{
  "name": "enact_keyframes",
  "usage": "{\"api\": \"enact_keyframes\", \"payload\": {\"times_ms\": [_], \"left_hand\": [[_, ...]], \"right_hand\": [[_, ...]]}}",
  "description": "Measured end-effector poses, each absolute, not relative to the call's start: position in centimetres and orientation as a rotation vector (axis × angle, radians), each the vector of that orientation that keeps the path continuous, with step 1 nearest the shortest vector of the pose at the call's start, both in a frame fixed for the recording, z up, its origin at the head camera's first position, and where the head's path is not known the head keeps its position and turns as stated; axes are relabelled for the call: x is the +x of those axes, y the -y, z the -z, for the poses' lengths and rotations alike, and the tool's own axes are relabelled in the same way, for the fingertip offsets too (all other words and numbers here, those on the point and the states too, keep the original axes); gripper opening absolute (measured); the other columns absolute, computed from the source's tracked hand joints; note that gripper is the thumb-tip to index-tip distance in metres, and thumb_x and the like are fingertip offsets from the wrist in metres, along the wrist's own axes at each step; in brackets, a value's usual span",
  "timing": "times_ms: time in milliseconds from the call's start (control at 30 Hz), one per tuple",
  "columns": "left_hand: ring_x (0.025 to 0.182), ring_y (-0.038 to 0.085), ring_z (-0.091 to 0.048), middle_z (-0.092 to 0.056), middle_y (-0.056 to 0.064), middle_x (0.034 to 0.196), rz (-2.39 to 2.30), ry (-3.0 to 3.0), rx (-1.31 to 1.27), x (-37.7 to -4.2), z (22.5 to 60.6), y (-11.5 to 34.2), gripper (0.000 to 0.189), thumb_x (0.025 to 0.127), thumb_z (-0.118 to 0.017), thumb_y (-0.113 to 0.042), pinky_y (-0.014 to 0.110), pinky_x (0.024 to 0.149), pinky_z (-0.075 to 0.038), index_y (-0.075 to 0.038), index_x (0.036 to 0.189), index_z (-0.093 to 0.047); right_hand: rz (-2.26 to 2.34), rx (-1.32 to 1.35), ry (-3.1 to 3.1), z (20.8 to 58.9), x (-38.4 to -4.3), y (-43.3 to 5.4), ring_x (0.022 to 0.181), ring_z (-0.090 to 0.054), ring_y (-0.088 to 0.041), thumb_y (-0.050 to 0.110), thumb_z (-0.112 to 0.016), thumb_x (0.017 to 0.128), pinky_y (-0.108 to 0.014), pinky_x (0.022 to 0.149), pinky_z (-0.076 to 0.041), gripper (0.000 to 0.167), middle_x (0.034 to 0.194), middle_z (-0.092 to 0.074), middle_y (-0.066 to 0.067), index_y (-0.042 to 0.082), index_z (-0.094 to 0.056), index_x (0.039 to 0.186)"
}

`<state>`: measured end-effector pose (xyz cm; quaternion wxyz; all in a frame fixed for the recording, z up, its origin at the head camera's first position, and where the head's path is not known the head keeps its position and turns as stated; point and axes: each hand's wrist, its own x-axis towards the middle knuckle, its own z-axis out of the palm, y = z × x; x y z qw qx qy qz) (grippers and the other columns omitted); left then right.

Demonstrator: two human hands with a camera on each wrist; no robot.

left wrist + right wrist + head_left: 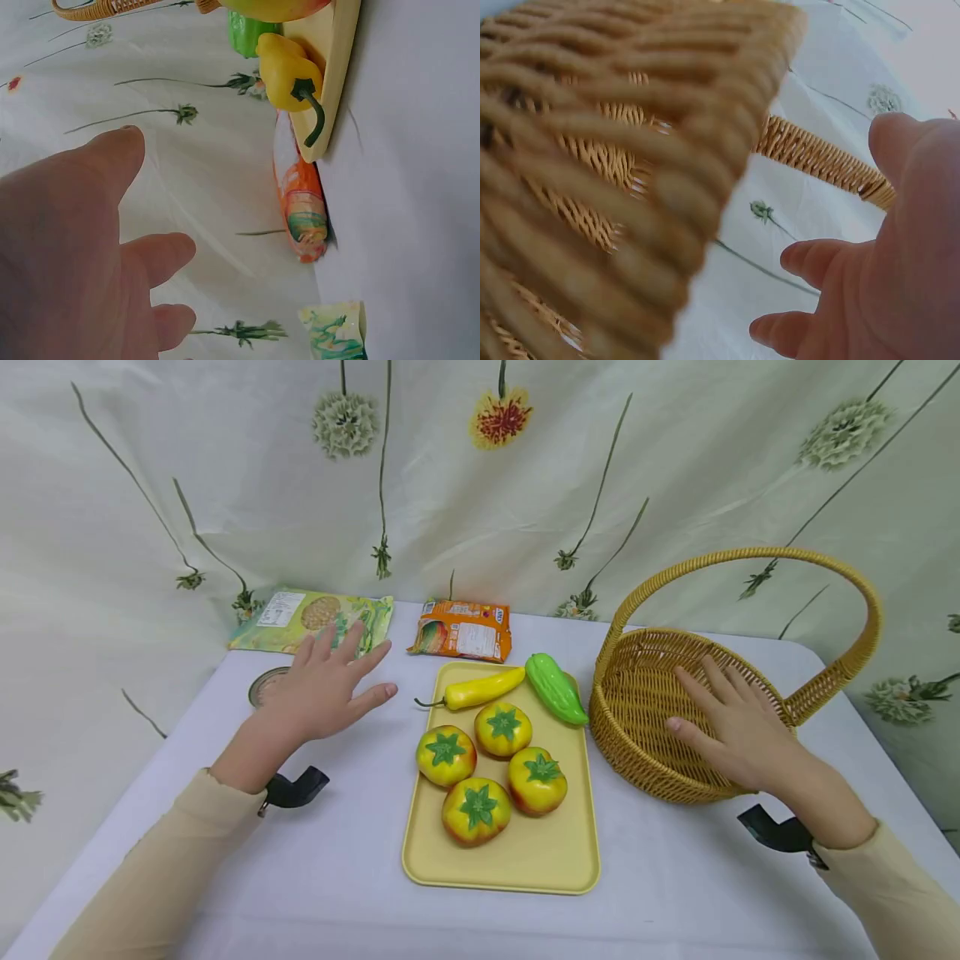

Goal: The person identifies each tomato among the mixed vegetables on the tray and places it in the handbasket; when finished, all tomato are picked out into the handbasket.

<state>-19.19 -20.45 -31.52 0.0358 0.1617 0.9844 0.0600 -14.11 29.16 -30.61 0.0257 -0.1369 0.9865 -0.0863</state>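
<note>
My left hand (318, 692) hovers over the left of the table with fingers spread, holding nothing. Under it a round tin (264, 683) is partly hidden. The right hand (738, 731), also spread and empty, is over the wicker basket (633, 764), overlapping its opening in the head view. In the right wrist view the basket's rim (697, 202) shows close beside that hand. Between the hands lies a pale yellow tray (517, 868). It bears several yellow-red persimmon-like fruits (477, 812), a yellow pepper (483, 689) and a green, gourd-like vegetable (555, 687).
Behind the left hand lies a green and yellow bag (300, 618). An orange packet (465, 631) is at the back, beyond the tray. The basket's tall handle (738, 555) arches up on the right. A flower-patterned cloth (480, 510) hangs behind the table.
</note>
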Motion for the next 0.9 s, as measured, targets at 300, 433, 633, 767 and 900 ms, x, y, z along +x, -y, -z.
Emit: {"api": "enact_keyframes", "payload": {"times_ms": [300,433,633,767,900], "left_hand": [[0.154,0.056,-0.002,-0.008,0.024,0.171,-0.174,-3.005,0.537,-17.6,32.3,20.4,0.075,0.102,-0.046,-0.062,0.072,0.122,0.002,-0.02,0.162,-0.031],[0.154,0.056,-0.006,-0.011,0.023,0.171,-0.195,-2.989,0.573,-17.1,32.8,20.5,0.074,0.101,-0.049,-0.061,0.073,0.122,-0.005,-0.021,0.161,-0.032],[0.154,0.055,-0.01,-0.017,0.023,0.17,-0.278,-2.949,0.627,-16.3,33.6,20.4,0.077,0.098,-0.053,-0.063,0.075,0.121,-0.008,-0.02,0.159,-0.037],[0.155,0.054,-0.011,-0.02,0.022,0.169,-0.324,-2.917,0.656,-15.8,34.3,20.4,0.078,0.096,-0.058,-0.062,0.074,0.121,-0.009,-0.019,0.159,-0.039],[0.153,0.056,-0.016,-0.024,0.023,0.168,-0.337,-2.894,0.7,-15.5,35.2,20.3,0.078,0.095,-0.06,-0.062,0.075,0.12,-0.012,-0.019,0.157,-0.042]], "right_hand": [[0.354,-0.567,-3.049,30.8,-13.5,-27.6,0.15,-0.011,-0.062,0.049,-0.051,0.104,-0.08,0.116,-0.012,0.073,0.167,-0.013,-0.032,0.009,-0.028,0.161],[0.359,-0.663,-3.062,30.9,-13.3,-26.7,0.149,-0.017,-0.062,0.047,-0.053,0.104,-0.076,0.118,-0.014,0.07,0.166,-0.019,-0.031,0.008,-0.036,0.158],[0.379,-0.757,-3.055,31.1,-13.0,-25.1,0.15,-0.024,-0.057,0.043,-0.057,0.103,-0.073,0.119,-0.018,0.063,0.164,-0.028,-0.028,0.01,-0.044,0.155],[0.42,-0.91,-3.068,31.5,-12.8,-23.8,0.148,-0.032,-0.053,0.036,-0.063,0.1,-0.071,0.118,-0.026,0.057,0.161,-0.037,-0.025,0.009,-0.051,0.15],[0.456,-1.061,-3.064,32.0,-12.6,-22.8,0.146,-0.038,-0.049,0.036,-0.066,0.099,-0.069,0.117,-0.029,0.056,0.158,-0.043,-0.023,0.01,-0.055,0.147]]}}
